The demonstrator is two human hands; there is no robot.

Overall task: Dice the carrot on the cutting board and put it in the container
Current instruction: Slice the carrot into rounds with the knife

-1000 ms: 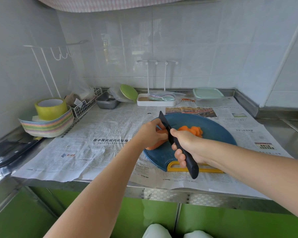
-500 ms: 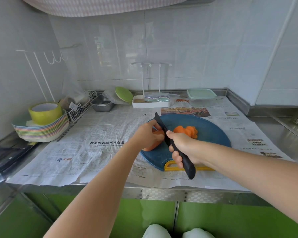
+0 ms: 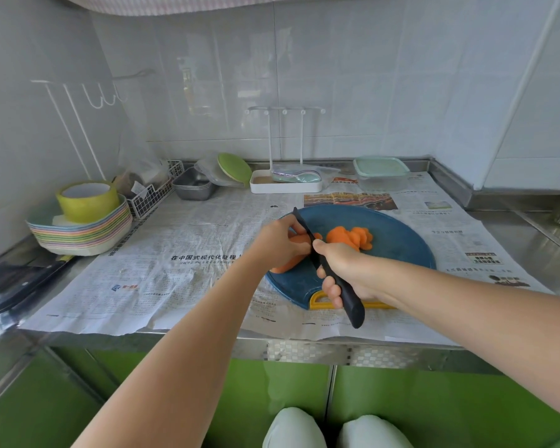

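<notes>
Slicing stage, viewed from above. The black knife (image 3: pixel 353 307) is gripped at its handle by the curled fingers of the right hand (image 3: pixel 343 266), with the blade laid across the carrot (image 3: pixel 280 268). The carrot is held on the blue cutting board (image 3: pixel 401 250) by the curled fingers of the left hand (image 3: pixel 278 244). Cut slices (image 3: pixel 349 237) are heaped just beyond. The lidded container (image 3: pixel 382 174) is set by the wall.
</notes>
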